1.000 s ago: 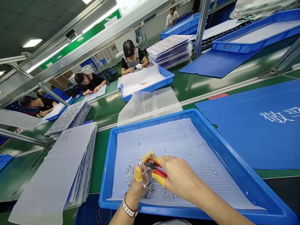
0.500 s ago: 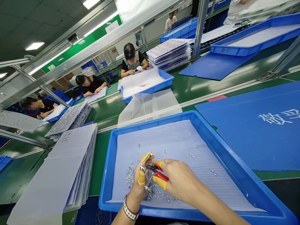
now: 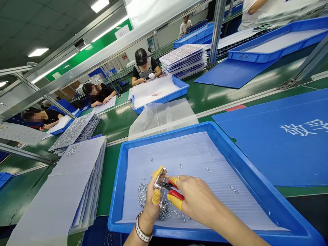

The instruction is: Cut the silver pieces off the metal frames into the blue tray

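Note:
Yellow finger cots cover some fingertips of both hands. My left hand is closed on a small shiny metal frame, held up above the tray and partly hidden by the fingers. My right hand grips red-handled pliers, whose dark jaws reach into the metal frame. Whether the jaws pinch anything is too small to tell. Beneath the hands, small silvery twisted metal pieces lie heaped on the white sheet that lines the blue tray. A few single pieces are scattered toward the right.
Left of the tray lies a stack of white foam sheets with a metal frame piece on top. A blue board rests at the right. Across the green bench, co-workers sit behind another blue tray. A metal post stands beyond.
The left hand and the metal frame have turned slightly. The pliers stay at the frame, and the right hand has barely moved.

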A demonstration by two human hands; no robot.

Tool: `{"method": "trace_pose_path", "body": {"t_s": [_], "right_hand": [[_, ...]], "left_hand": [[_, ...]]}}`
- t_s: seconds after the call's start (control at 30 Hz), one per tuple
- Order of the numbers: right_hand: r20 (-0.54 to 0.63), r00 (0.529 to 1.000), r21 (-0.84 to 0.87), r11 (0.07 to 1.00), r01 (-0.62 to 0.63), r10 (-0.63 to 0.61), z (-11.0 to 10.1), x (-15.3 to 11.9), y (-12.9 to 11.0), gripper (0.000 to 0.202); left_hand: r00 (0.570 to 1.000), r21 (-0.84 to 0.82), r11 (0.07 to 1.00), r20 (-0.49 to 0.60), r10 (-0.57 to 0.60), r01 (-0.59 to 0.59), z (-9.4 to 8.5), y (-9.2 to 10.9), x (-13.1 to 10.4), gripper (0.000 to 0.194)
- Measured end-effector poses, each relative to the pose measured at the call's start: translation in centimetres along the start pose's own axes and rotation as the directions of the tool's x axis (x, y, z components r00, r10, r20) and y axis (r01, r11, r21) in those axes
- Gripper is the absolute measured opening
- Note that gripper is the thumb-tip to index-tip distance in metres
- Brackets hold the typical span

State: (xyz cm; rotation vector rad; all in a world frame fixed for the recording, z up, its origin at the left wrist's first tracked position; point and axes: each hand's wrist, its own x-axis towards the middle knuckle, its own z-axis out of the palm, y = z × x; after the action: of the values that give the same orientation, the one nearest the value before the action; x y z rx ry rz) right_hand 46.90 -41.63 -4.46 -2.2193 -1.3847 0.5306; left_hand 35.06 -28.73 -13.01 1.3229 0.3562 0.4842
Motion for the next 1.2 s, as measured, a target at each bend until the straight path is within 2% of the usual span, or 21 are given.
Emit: {"method": "trace_pose_path", "body": {"t_s": [0.27, 0.53, 0.63, 0.73, 0.87, 1.07, 1.2], "right_hand": [[0.004, 1.0, -0.029, 1.0, 0.0, 0.0, 0.0, 0.0, 0.0, 0.015], [0.025, 1.0, -0.027, 1.0, -0.005, 0.006, 0.0, 0.3, 0.0, 0.009], [0.017, 1.0, -0.021, 1.0, -0.021, 0.021, 0.0, 0.2, 0.3, 0.01], [-0.006, 1.0, -0.037, 0.999, -0.024, 0.023, 0.2, -0.1, 0.7, 0.009], [0.039, 0.999, -0.069, 0.997, -0.029, 0.031, 0.6, -0.5, 0.4, 0.009], [0.085, 0.995, -0.084, 0.996, -0.036, 0.043, 1.2, -0.1, -0.4, 0.017], [0.099, 0.994, -0.089, 0.995, -0.037, 0.045, 1.3, 0.2, -0.4, 0.021]], "left_hand": [[1.0, 0.033, 0.999, -0.01, -0.009, 0.009, 0.0, -0.1, 0.1, 0.087], [1.0, 0.002, 1.0, -0.019, -0.019, 0.019, -0.2, -0.3, 0.0, 0.083], [0.995, -0.095, 0.992, -0.036, -0.09, 0.087, 0.0, 0.2, 0.0, 0.077], [0.981, -0.262, 0.95, -0.046, -0.186, 0.168, 0.3, 0.8, 0.2, 0.079], [0.974, -0.363, 0.916, -0.08, -0.212, 0.169, 0.5, 1.1, 0.7, 0.082], [0.97, -0.312, 0.938, -0.137, -0.202, 0.151, 1.0, 1.1, 0.9, 0.082], [0.969, -0.294, 0.943, -0.138, -0.204, 0.156, 1.1, 1.4, 0.8, 0.082]]}}
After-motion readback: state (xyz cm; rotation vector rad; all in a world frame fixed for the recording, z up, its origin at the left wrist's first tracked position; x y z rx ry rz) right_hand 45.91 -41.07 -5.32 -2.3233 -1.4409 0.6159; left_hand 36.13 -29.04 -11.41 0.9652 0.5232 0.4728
